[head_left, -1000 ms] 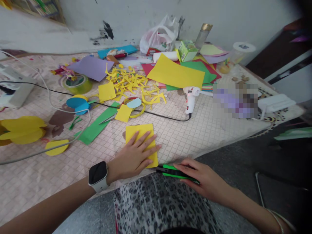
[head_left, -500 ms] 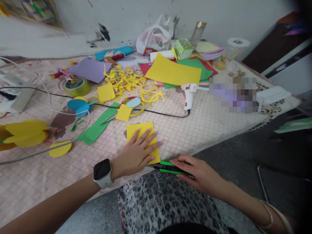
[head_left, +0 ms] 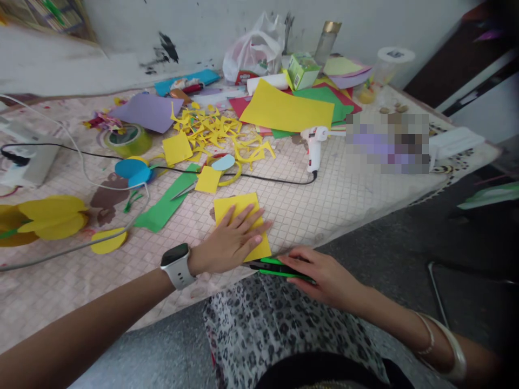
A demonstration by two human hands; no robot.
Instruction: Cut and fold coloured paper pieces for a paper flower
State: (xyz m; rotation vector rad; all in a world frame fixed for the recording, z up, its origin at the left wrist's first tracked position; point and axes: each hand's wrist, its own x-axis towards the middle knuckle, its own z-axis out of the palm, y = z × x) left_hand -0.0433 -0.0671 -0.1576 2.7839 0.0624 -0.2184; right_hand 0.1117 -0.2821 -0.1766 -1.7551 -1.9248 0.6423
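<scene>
My left hand (head_left: pixel 229 241) lies flat, fingers spread, on a folded yellow paper (head_left: pixel 243 208) near the front edge of the tiled table (head_left: pixel 344 200). A watch sits on that wrist. My right hand (head_left: pixel 320 270) grips a green and black cutter (head_left: pixel 271 267) held flat at the table's edge, its tip pointing at the paper's near right corner.
A white glue gun (head_left: pixel 313 148) with a black cord lies mid-table. Behind it are yellow paper scraps (head_left: pixel 219 135), a large yellow sheet (head_left: pixel 286 111), green and purple sheets, a tape roll (head_left: pixel 127 139), a plastic bag (head_left: pixel 255 51) and a bottle. Yellow paper shapes (head_left: pixel 48 216) sit left.
The view has tilted slightly, so everything sits a little higher in the picture. Both hands keep their hold; the cutter has edged closer to the paper's corner.
</scene>
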